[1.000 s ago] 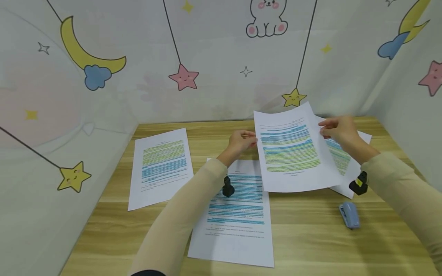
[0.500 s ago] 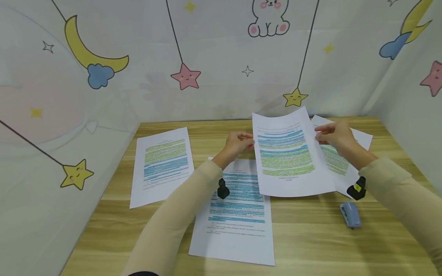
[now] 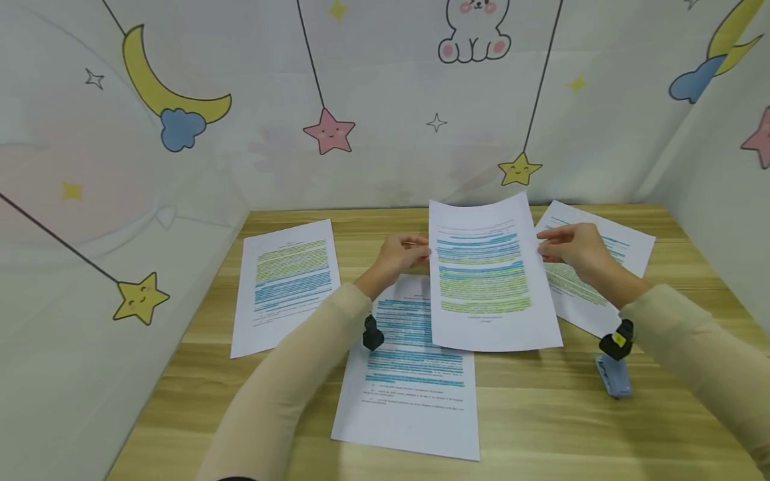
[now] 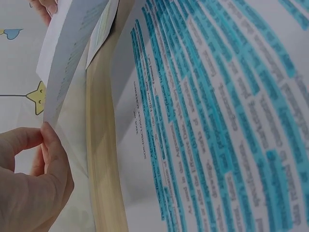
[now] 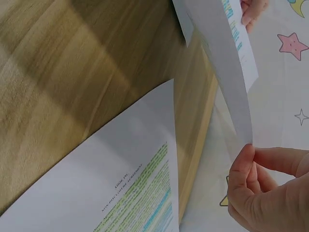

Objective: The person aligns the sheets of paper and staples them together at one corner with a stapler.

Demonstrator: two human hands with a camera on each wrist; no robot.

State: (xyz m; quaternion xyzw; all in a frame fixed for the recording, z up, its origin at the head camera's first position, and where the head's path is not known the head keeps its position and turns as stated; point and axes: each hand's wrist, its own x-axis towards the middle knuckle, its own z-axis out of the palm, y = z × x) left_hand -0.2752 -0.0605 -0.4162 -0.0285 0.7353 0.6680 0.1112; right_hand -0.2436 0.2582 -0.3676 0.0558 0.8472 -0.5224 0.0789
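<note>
A printed sheet of paper (image 3: 484, 327), highlighted in blue and green, is held up tilted over the back of the table. My left hand (image 3: 398, 260) pinches its left edge between thumb and fingers; the left wrist view shows the thumb and fingertip (image 4: 46, 128) right on that edge. At the opposite edge my right hand (image 3: 577, 250) pinches it too, as the right wrist view shows with the fingertips (image 5: 245, 151) on the paper. The sheet's lower left part overlaps a blue-highlighted page (image 3: 415, 427) lying on the table.
Another highlighted page (image 3: 285, 334) lies at the back left of the wooden table (image 3: 541, 427). A further page (image 3: 631, 244) lies at the back right, partly behind the right hand. A small blue stapler (image 3: 615, 379) sits below the right wrist. A patterned curtain (image 3: 385, 80) stands behind.
Both hands have moved left and slightly down with the held sheet. More of the page at the back right now shows. The other pages and the stapler have stayed put.
</note>
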